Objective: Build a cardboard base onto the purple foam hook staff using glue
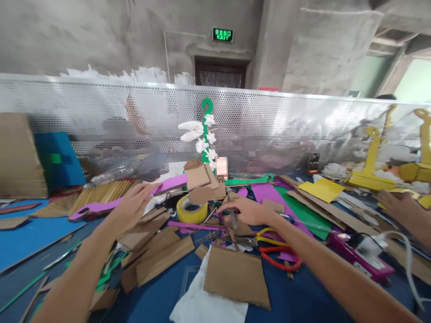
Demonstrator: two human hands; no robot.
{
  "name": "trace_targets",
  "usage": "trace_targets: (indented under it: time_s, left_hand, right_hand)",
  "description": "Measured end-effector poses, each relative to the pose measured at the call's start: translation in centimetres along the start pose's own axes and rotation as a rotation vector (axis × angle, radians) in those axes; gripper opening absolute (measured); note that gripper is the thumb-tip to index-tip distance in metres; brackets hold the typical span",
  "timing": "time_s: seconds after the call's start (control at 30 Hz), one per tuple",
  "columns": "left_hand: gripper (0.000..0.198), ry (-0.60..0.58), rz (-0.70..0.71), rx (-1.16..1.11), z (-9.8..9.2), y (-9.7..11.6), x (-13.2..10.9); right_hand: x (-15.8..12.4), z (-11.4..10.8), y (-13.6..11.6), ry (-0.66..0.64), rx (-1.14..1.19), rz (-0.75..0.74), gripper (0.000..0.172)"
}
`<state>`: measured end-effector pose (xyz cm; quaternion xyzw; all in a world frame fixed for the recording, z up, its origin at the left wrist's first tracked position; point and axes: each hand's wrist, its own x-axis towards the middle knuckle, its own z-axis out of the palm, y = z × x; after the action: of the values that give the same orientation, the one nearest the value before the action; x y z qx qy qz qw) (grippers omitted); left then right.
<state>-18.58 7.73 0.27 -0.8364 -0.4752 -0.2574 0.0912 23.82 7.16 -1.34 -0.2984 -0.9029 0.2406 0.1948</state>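
1. The long purple strip (104, 207) passed beneath my left hand (136, 204); I couldn't tell whether my fingers gripped it.
2. My right hand (242, 211) curled downward over cardboard scraps (244, 230), any pinch unclear.
3. Between them sat the yellow tape roll (182, 212).

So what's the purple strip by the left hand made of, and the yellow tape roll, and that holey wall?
Purple strip: perhaps foam or card, matte and evenly coloured; I can't be sure.
Yellow tape roll: probably plastic, smooth with a slight shine.
Holey wall: likely metal, silvery, with bright glints around its rows of holes.
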Motion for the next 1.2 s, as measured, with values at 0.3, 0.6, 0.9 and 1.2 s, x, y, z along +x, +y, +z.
trace_targets:
  time_s: [0.3,0.6,0.9,1.2]
  left_hand:
    - [0.047,-0.104,0.115,0.021,3.1,1.1,0.4]
    - [0.044,-0.172,0.150,-0.010,4.7,1.1,0.6]
    - [0.045,-0.204,0.133,-0.028,4.5,1.3,0.6]
    - [0.045,-0.208,0.126,-0.005,5.0,0.9,0.5]
  right_hand:
    - [-5.5,-2.0,0.5,0.176,0.263,0.172,0.026]
    - [-6.1,-1.4,0.0,0.083,0.090,0.148,0.018]
    - [-6.4,-1.5,-2.4,-0.114,0.130,0.089,0.011]
    - [-5.9,-0.4,-3.0,-0.209,0.057,0.002,0.005]
